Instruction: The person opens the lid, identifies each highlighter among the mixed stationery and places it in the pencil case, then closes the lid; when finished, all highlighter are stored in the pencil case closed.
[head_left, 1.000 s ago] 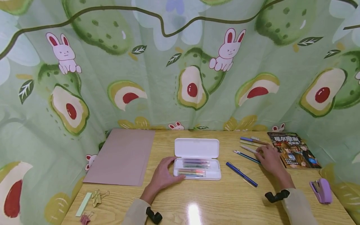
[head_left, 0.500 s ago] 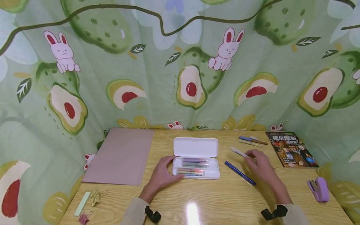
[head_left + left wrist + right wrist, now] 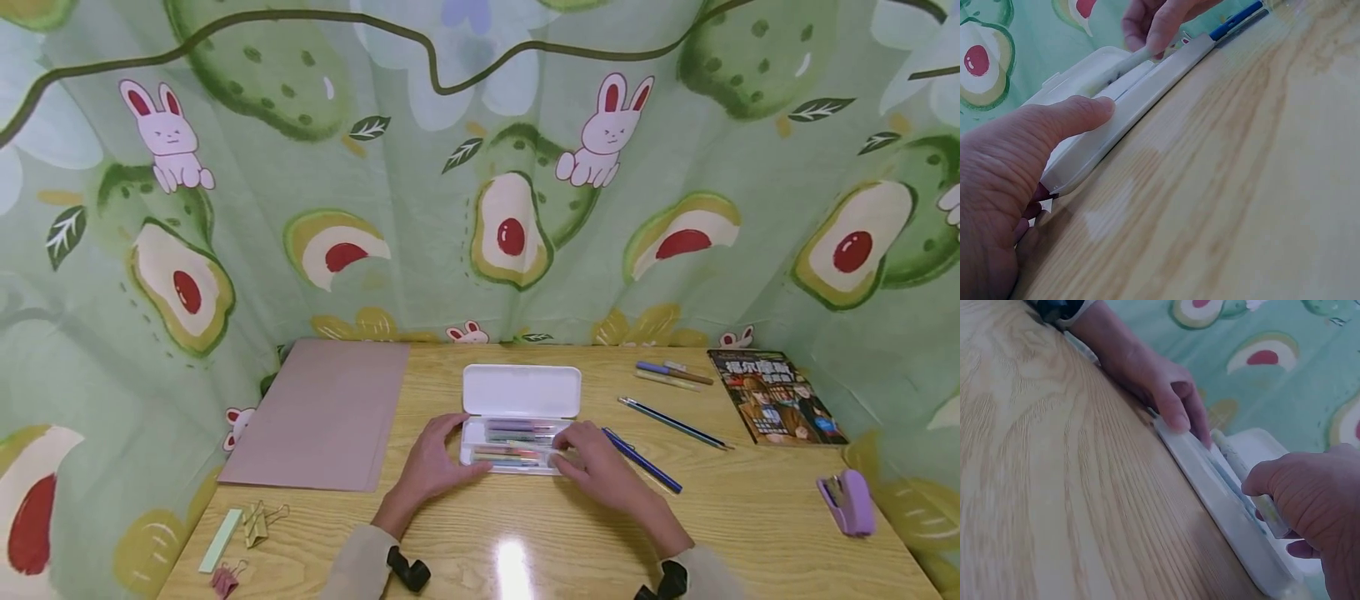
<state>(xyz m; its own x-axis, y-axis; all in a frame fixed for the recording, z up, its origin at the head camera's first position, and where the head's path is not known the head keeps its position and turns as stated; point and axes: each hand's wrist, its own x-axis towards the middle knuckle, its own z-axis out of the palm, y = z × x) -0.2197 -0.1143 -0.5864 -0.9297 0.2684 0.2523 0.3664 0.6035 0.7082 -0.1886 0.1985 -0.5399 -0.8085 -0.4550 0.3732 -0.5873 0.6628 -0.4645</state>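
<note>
A white pencil case (image 3: pixel 521 390) lies open in the middle of the wooden table, with several coloured pens in its tray. My left hand (image 3: pixel 450 454) holds the case's left end, thumb along the front wall (image 3: pixel 1135 94). My right hand (image 3: pixel 581 454) is at the tray's right end and pinches a pale pen (image 3: pixel 1241 472) that points into the case (image 3: pixel 1222 506). The left wrist view shows the same pale pen (image 3: pixel 1132 59) slanting down into the tray. A blue pen (image 3: pixel 641 461) lies just right of my right hand.
A pink folder (image 3: pixel 322 412) lies at the left. Binder clips (image 3: pixel 258 521) and a green strip (image 3: pixel 221 542) sit at the front left. To the right are two thin pencils (image 3: pixel 675 421), several pens (image 3: pixel 667 375), a magazine (image 3: pixel 776 397) and a purple stapler (image 3: pixel 847 500). A printed curtain surrounds the table.
My right hand took a pale pen from the group at the right and carried it left to the case. The left hand stayed on the case.
</note>
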